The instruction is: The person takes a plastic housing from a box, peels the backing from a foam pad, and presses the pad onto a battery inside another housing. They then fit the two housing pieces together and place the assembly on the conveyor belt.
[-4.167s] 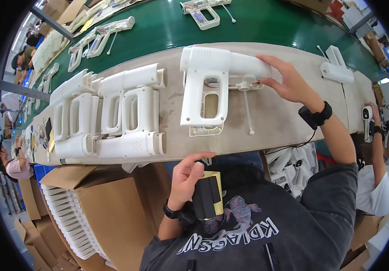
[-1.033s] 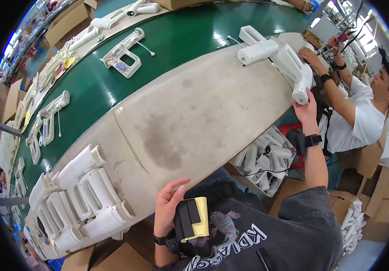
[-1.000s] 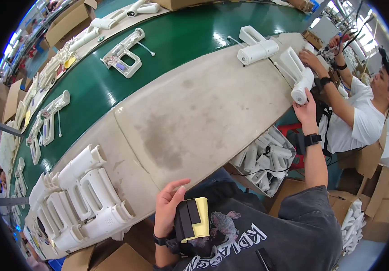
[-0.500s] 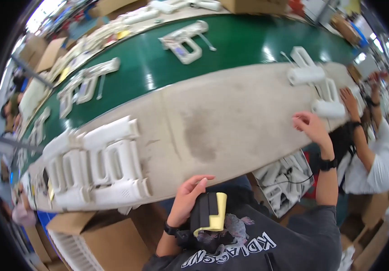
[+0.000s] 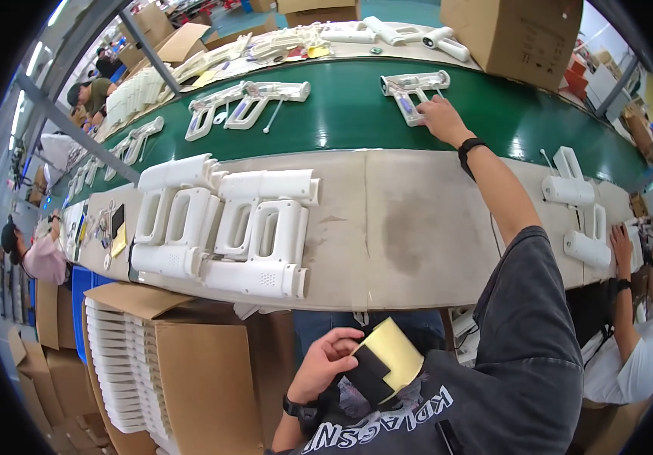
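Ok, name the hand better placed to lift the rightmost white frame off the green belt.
Likely the right hand: it touches that white frame; the left hand, farther back, holds a yellow-and-black piece.

From the person's head, the left of two paired fisheye cameras looked forward and steeply down, with the wearer's dark shirt [image 5: 524, 379] at the near edge. The left hand [image 5: 325, 368] lay close below it, the right hand [image 5: 445, 121] farther off. The view (dark-rimmed, bending straight edges) spanned the bench [image 5: 345, 265] from left to right and reached past the green belt [image 5: 349, 114] to a far carton [image 5: 527, 42].
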{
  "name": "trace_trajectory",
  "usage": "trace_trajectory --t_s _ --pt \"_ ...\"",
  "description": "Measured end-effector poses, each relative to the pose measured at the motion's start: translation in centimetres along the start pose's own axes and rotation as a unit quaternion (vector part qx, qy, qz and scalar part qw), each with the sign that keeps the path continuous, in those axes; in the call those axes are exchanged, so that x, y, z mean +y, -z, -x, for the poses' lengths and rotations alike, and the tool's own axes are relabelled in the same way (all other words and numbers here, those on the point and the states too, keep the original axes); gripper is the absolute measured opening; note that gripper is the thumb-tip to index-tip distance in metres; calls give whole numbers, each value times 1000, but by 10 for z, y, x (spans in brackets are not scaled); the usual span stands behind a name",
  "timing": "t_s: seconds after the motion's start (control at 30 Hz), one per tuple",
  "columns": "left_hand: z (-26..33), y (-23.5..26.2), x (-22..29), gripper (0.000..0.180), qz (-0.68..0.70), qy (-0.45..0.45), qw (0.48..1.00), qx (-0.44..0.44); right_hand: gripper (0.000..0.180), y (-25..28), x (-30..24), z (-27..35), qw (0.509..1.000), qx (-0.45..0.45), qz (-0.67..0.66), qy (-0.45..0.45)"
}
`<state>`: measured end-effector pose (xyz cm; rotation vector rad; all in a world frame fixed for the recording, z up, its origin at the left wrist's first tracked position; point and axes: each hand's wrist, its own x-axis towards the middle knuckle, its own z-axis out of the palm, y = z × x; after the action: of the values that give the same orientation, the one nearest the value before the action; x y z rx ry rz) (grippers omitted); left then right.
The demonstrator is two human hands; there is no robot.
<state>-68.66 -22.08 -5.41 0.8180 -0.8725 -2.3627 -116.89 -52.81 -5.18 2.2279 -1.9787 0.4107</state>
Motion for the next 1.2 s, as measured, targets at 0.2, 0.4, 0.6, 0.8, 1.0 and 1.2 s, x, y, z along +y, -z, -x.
trace_trajectory --t_s 0.2,0.4,0.6,0.8,1.0,1.2 --pt "4 -4 -13 33 -37 59 998 -11 19 -5 27 -3 998 -10 64 3" --pt "-10 -11 8 38 -84 73 990 -84 18 15 11 0 990 -34 97 93" --pt "-19 2 -3 49 36 24 995 -91 19 94 -48 23 981 23 72 177" --pt "-31 7 -4 52 80 -22 992 -97 21 152 -141 87 959 -32 29 279" --pt "-35 8 17 53 74 -60 985 -142 22 120 -198 178 963 -91 -68 246" --pt "-32 -5 30 44 29 -162 984 -75 20 78 -224 202 956 -126 -124 235"
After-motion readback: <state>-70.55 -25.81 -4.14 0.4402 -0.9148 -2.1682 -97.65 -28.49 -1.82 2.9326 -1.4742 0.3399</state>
